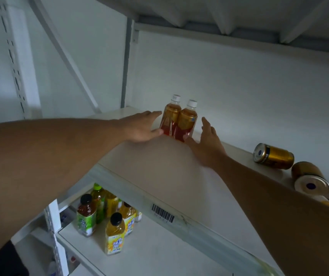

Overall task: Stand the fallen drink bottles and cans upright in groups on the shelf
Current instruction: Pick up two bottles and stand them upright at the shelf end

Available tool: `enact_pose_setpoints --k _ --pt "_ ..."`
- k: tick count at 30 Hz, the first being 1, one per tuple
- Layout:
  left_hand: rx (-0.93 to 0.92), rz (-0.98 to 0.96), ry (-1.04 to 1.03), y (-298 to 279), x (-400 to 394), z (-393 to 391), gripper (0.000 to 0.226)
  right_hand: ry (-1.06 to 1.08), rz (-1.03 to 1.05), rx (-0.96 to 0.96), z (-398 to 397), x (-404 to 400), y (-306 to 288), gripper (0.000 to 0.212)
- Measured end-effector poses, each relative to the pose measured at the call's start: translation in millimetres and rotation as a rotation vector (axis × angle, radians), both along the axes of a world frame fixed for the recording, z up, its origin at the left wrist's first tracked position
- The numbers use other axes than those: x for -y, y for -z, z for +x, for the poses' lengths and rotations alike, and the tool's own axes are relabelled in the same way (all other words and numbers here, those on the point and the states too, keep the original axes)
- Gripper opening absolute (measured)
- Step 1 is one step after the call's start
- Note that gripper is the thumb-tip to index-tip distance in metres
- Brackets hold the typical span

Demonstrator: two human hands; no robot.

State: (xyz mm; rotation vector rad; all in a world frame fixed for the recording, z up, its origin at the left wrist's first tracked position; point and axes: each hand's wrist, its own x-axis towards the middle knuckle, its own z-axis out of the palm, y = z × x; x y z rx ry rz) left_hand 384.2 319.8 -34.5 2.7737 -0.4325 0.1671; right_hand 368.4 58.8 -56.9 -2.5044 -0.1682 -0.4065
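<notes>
Two amber tea bottles with white caps stand upright side by side at the back of the white shelf [159, 172]: the left bottle [169, 118] and the right bottle [187, 122]. My left hand [141, 126] lies flat beside the left bottle, thumb touching its base. My right hand [207, 140] is spread on the other side, thumb at the right bottle's base. Neither hand closes around a bottle. To the right, a gold can [273, 156] lies on its side, and two more gold cans [309, 180] lie fallen near the right edge.
The shelf's front rail carries a barcode label [162, 213]. On the lower shelf [149, 251] several green and yellow tea bottles [114, 234] stand upright. Another shelf board [219, 14] hangs close overhead. A slotted upright post [16, 62] stands at the left.
</notes>
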Motion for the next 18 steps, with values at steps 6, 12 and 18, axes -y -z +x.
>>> enact_pose_setpoints --k 6,12,18 --pt "0.083 0.318 -0.053 -22 -24 -40 0.098 -0.038 -0.37 0.021 -38 35 -25 0.102" --pt "0.148 0.345 -0.072 -25 -6 -84 0.096 -0.071 -0.47 -0.043 -71 43 -36 0.106" --pt "0.108 0.302 -0.096 -25 10 -123 0.102 -0.09 -0.521 -0.034 -94 48 -29 0.101"
